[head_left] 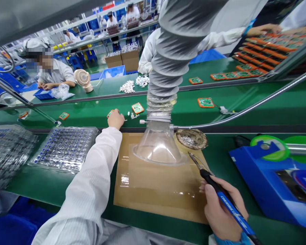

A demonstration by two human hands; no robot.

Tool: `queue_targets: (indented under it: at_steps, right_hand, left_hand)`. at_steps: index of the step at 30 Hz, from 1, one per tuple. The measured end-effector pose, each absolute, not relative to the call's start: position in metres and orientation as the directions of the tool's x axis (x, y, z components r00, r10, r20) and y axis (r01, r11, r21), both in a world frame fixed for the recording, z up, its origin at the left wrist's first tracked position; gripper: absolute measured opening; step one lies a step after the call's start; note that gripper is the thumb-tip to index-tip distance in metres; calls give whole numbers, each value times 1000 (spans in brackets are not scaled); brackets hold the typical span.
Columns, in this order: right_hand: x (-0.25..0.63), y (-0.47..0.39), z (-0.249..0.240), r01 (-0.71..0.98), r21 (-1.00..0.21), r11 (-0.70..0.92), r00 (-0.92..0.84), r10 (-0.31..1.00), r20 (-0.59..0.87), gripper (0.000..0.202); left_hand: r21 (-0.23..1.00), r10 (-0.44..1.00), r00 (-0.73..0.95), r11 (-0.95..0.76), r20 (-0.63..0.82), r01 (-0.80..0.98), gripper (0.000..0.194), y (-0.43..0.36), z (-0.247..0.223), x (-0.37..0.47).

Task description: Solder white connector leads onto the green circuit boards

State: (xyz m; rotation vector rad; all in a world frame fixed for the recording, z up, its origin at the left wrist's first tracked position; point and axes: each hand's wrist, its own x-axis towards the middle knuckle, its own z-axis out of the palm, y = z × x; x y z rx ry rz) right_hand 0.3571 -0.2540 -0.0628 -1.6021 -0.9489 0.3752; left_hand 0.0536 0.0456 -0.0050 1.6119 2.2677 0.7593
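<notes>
My left hand (116,119) reaches across to the green belt, its fingers closed at the edge of a small green circuit board with an orange rim (109,113). Most of that board is hidden by the hand. Just right of it lies another orange-rimmed circuit board (137,108), with a small white connector (134,116) beside it. In my right hand (223,211) is a blue and black soldering iron (229,207), its tip pointing up and left over the brown mat (153,194). A thin curved metal piece runs alongside the iron's tip.
A clear fume hood (159,146) on a grey hose hangs over the mat. Behind the iron sits a round dish of solder bits (191,139). A blue solder feeder (267,183) stands right, a clear parts tray (66,148) left. Co-workers sit across the belt.
</notes>
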Motion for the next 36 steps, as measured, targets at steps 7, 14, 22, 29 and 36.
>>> queue_targets:
  at_steps: [7, 14, 22, 29, 36]
  right_hand:
    - [359, -254, -62, 391, -919, 50, 574, 767, 286, 34]
    - [357, -251, -60, 420, -904, 78, 550, 770, 322, 33]
    - [357, -252, -57, 455, -885, 97, 515, 782, 351, 30]
    - [356, -250, -58, 561, -807, 184, 326, 847, 419, 26]
    - [313, -254, -59, 490, -859, 146, 128, 963, 237, 40]
  left_hand:
    - [528, 913, -403, 311, 67, 790, 9, 44, -32, 23]
    - [707, 872, -462, 222, 165, 671, 9, 1, -16, 17]
    - [901, 998, 57, -39, 16, 431, 10, -144, -31, 29]
    - [697, 821, 554, -476, 135, 536, 17, -174, -32, 60]
    - [278, 741, 630, -672, 233, 686, 18, -193, -28, 96]
